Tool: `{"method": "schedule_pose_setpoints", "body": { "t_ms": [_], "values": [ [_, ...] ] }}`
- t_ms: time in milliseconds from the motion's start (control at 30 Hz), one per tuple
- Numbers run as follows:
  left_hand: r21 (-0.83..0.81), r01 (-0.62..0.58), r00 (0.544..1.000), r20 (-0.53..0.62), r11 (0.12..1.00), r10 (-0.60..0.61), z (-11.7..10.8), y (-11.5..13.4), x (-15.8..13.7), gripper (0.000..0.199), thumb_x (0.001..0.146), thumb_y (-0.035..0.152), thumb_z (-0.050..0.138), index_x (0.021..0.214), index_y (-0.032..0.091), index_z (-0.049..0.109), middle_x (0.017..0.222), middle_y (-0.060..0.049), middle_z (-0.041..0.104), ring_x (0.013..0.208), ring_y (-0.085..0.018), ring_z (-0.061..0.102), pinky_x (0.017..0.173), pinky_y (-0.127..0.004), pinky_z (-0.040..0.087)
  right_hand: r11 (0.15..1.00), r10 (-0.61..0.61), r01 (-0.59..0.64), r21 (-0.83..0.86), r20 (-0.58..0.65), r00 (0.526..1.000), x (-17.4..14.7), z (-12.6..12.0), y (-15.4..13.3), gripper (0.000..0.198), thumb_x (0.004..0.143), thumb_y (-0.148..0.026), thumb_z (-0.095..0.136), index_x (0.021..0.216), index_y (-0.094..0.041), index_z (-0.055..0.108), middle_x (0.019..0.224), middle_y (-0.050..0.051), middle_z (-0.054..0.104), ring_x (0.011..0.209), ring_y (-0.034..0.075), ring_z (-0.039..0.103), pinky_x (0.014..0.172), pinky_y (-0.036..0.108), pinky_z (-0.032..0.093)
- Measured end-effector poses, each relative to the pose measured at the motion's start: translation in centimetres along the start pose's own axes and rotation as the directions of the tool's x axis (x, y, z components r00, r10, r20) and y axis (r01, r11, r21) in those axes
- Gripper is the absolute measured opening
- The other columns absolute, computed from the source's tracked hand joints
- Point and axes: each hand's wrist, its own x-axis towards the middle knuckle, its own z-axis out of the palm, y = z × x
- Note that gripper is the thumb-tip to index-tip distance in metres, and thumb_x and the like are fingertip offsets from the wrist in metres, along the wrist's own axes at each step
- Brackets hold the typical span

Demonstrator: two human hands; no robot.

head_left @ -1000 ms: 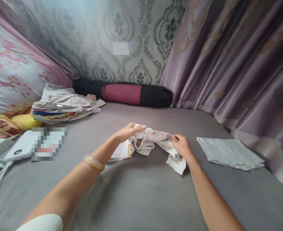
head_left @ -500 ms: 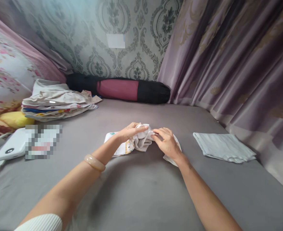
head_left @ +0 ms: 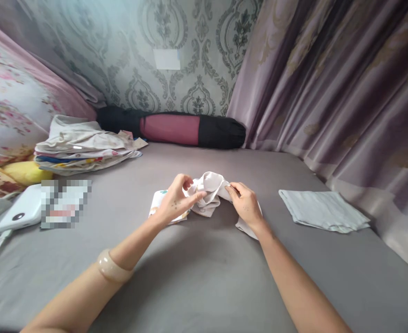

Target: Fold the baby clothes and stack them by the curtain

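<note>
A small white printed garment lies bunched in front of me, with a looped opening standing up at its top. My right hand pinches the edge of that opening between thumb and fingers. At the garment's left side is my left hand, its thumb stretched across the front of the cloth and apart from its curled fingers. One printed end of the garment shows behind the left hand, and a plain pale end sticks out below the right wrist.
On the grey bedsheet, a folded pale cloth lies to the right. Stacked clothes sit at the back left, near a white power bank with cables. A black and maroon roll lies along the wall.
My left hand has shifted slightly left and spread its thumb from its fingers. The garment's looped opening has widened and stands up more. My right hand keeps its pinch, slightly further right.
</note>
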Motion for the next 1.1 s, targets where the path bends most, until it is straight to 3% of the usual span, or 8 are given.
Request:
{"method": "schedule_pose_setpoints", "body": {
  "t_ms": [167, 300, 400, 567, 833, 1000, 1100],
  "values": [
    [0.175, -0.105, 0.991, 0.101, 0.979, 0.088, 0.6, -0.7, -2.2, 0.028, 0.075, 0.034, 0.066, 0.08, 0.023, 0.041, 0.079, 0.001, 0.052, 0.071, -0.016, 0.049, 0.066, -0.029, 0.039, 1.0, 0.025, -0.025, 0.013, -0.002, 1.0, -0.1, -0.1, -0.4, 0.028, 0.095, -0.042, 0.047, 0.097, -0.024, 0.068, 0.093, 0.006, 0.071, 0.085, 0.02, 0.064, 0.077, 0.028, 0.046],
    [0.188, -0.044, 0.992, 0.123, 0.981, 0.021, 0.5, -1.7, -2.3, 0.008, 0.084, 0.029, 0.049, 0.08, 0.022, 0.046, 0.076, 0.0, 0.055, 0.068, -0.016, 0.051, 0.063, -0.028, 0.039, 0.999, 0.031, -0.031, 0.024, -0.004, 1.0, 0.0, -0.4, -0.6, 0.03, 0.095, -0.043, 0.046, 0.098, -0.023, 0.069, 0.093, 0.006, 0.071, 0.084, 0.019, 0.064, 0.076, 0.028, 0.045],
    [0.146, 0.017, 0.994, 0.103, 0.989, -0.032, -0.4, -1.9, -2.1, 0.015, 0.087, 0.035, 0.048, 0.083, 0.022, 0.054, 0.079, -0.001, 0.061, 0.073, -0.017, 0.055, 0.069, -0.029, 0.042, 0.997, 0.07, -0.07, 0.019, 0.0, 0.998, 0.2, -0.9, -0.8, 0.032, 0.094, -0.046, 0.047, 0.098, -0.024, 0.069, 0.087, 0.004, 0.071, 0.077, 0.018, 0.063, 0.071, 0.027, 0.045],
    [-0.073, 0.159, 0.985, 0.075, 0.985, -0.153, -2.9, -0.7, -2.0, 0.031, 0.085, 0.048, 0.051, 0.089, 0.02, 0.063, 0.081, -0.002, 0.065, 0.077, -0.017, 0.058, 0.072, -0.027, 0.044, 0.996, 0.081, -0.081, 0.023, 0.007, 0.997, 0.6, -2.5, -1.9, 0.037, 0.092, -0.052, 0.046, 0.098, -0.024, 0.07, 0.076, 0.002, 0.068, 0.068, 0.017, 0.059, 0.064, 0.026, 0.042],
    [-0.247, 0.111, 0.992, -0.033, 0.963, -0.123, -7.2, 2.6, -2.2, 0.034, 0.08, 0.052, 0.056, 0.083, 0.018, 0.062, 0.065, 0.002, 0.054, 0.059, -0.012, 0.047, 0.054, -0.023, 0.036, 0.984, 0.022, -0.036, 0.175, 0.078, 0.997, 1.0, -6.7, -5.5, 0.043, 0.089, -0.054, 0.05, 0.096, -0.018, 0.071, 0.076, 0.002, 0.066, 0.069, 0.016, 0.056, 0.064, 0.025, 0.042],
    [-0.288, 0.061, 0.997, -0.024, 0.956, -0.07, -10.0, 4.8, -1.8, 0.036, 0.079, 0.053, 0.06, 0.086, 0.019, 0.063, 0.069, 0.0, 0.058, 0.058, -0.012, 0.05, 0.051, -0.022, 0.038, 0.948, 0.019, -0.092, 0.303, 0.234, 0.972, 1.8, -9.8, -7.4, 0.047, 0.086, -0.06, 0.054, 0.092, -0.017, 0.072, 0.075, 0.001, 0.065, 0.062, 0.013, 0.054, 0.054, 0.022, 0.04],
    [-0.217, 0.039, 0.999, 0.019, 0.976, -0.035, -12.6, 6.3, -0.9, 0.036, 0.077, 0.053, 0.063, 0.086, 0.019, 0.067, 0.069, -0.002, 0.06, 0.061, -0.015, 0.056, 0.05, -0.024, 0.042, 0.928, 0.03, -0.171, 0.331, 0.392, 0.919, 2.7, -12.3, -8.5, 0.048, 0.08, -0.062, 0.06, 0.089, -0.017, 0.073, 0.07, 0.001, 0.066, 0.057, 0.011, 0.053, 0.049, 0.022, 0.038]
  ]
}}
